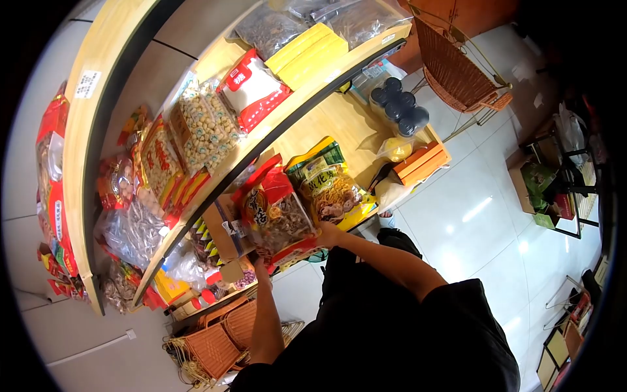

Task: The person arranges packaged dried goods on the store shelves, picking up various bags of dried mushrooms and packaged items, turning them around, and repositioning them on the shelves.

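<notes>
A red-topped bag of dried goods point(279, 219) with a clear window sits at the front of the lower shelf. My right hand point(330, 235) is closed on its right edge, the fingertips partly hidden. At the bag's lower left corner is my left hand point(262, 268), its fingers mostly hidden by the bag and the box beside it. A yellow and green bag point(324, 183) of dried yellow strands stands just right of the red bag. To the left is an open cardboard box point(225, 230).
The upper shelf bears a white and red bag point(253, 88), a bag of pale round pieces point(202, 117) and yellow packs point(307, 55). Dark-lidded jars point(400, 108) stand at the lower shelf's far end. Wicker baskets point(215, 340) sit on the floor.
</notes>
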`<state>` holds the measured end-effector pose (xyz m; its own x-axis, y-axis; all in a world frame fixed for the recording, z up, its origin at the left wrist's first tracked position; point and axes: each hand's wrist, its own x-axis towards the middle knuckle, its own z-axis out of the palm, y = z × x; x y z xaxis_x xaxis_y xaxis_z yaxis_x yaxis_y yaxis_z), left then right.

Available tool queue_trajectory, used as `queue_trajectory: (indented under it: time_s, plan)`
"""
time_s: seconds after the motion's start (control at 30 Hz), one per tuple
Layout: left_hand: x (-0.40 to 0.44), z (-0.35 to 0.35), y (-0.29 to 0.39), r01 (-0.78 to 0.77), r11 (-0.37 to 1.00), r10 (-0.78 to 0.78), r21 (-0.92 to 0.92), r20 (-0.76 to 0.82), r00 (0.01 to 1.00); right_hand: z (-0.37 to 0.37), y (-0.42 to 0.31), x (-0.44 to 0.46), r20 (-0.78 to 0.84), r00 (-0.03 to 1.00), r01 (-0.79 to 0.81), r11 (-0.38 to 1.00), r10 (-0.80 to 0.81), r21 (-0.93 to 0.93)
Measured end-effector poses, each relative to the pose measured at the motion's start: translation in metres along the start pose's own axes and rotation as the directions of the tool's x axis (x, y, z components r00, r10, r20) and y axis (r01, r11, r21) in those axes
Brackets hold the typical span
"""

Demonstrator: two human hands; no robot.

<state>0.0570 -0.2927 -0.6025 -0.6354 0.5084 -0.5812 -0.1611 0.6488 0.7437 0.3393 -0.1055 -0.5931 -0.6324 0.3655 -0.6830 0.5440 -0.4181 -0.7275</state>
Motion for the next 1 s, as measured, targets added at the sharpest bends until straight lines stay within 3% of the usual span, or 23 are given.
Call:
queue_trajectory:
  time_s: [0.07, 0.1, 0.13, 0.2, 0.23, 0.33, 0.47, 0.6, 0.67, 0.7, 0.8, 0.87, 0.93, 1.0]
  plan:
    - [-0.003, 0.009, -0.011, 0.117, 0.985, -0.130, -0.130, -0.096, 0.987, -0.009, 0.021, 0.016, -0.114, 0.966, 0.213, 0.967, -0.230, -0.142]
    - [0.015, -0.002, -0.041, 0.116, 0.993, -0.119, -0.030, -0.107, 0.987, -0.017, 0.021, 0.010, -0.165, 0.936, 0.282, 0.944, -0.310, -0.172]
    - [0.009, 0.004, -0.038, 0.116, 0.993, -0.118, -0.030, -0.104, 0.988, -0.024, 0.024, 0.008, -0.168, 0.936, 0.280, 0.944, -0.309, -0.172]
    - [-0.020, 0.030, -0.021, 0.328, 0.942, -0.318, 0.076, -0.120, 0.941, -0.038, 0.027, 0.003, -0.269, 0.908, 0.315, 0.947, -0.320, -0.064]
    - [-0.027, 0.034, -0.022, 0.343, 0.935, -0.344, 0.091, -0.002, 0.939, -0.045, 0.026, 0.000, -0.295, 0.908, 0.301, 0.953, -0.298, -0.034]
    - [-0.039, 0.051, -0.028, 0.316, 0.947, -0.312, -0.053, 0.079, 0.947, -0.063, 0.026, -0.003, -0.273, 0.944, 0.186, 0.982, -0.184, -0.020]
    - [-0.051, 0.054, -0.031, 0.296, 0.944, -0.279, -0.145, 0.125, 0.952, -0.075, 0.042, -0.003, -0.340, 0.908, 0.228, 0.970, -0.244, -0.088]
    - [-0.060, 0.053, -0.028, 0.271, 0.948, -0.245, -0.168, 0.161, 0.956, -0.091, 0.044, -0.010, -0.303, 0.940, 0.179, 0.983, -0.158, 0.045]
    - [-0.066, 0.054, -0.028, 0.247, 0.955, -0.225, -0.161, 0.143, 0.964, -0.095, 0.046, -0.009, -0.393, 0.852, 0.273, 0.935, -0.345, -0.227]
    - [-0.069, 0.055, -0.028, 0.184, 0.966, -0.169, -0.179, 0.096, 0.981, -0.097, 0.046, -0.008, -0.388, 0.845, 0.299, 0.927, -0.368, -0.228]
    - [-0.070, 0.056, -0.031, 0.091, 0.971, -0.086, -0.221, 0.034, 0.996, -0.099, 0.048, -0.002, -0.375, 0.868, 0.249, 0.938, -0.327, -0.240]
    - [-0.073, 0.057, -0.031, 0.061, 0.966, -0.058, -0.253, 0.018, 0.998, -0.107, 0.034, -0.017, -0.318, 0.919, 0.196, 0.970, -0.233, -0.145]
    - [-0.075, 0.057, -0.031, 0.181, 0.960, -0.183, -0.212, 0.010, 0.983, -0.116, 0.019, -0.033, -0.172, 0.984, 0.041, 0.998, -0.049, -0.054]
    - [-0.072, 0.053, -0.031, 0.235, 0.958, -0.225, -0.167, 0.078, 0.971, -0.121, 0.021, -0.030, -0.111, 0.994, 0.001, 0.997, -0.009, -0.076]
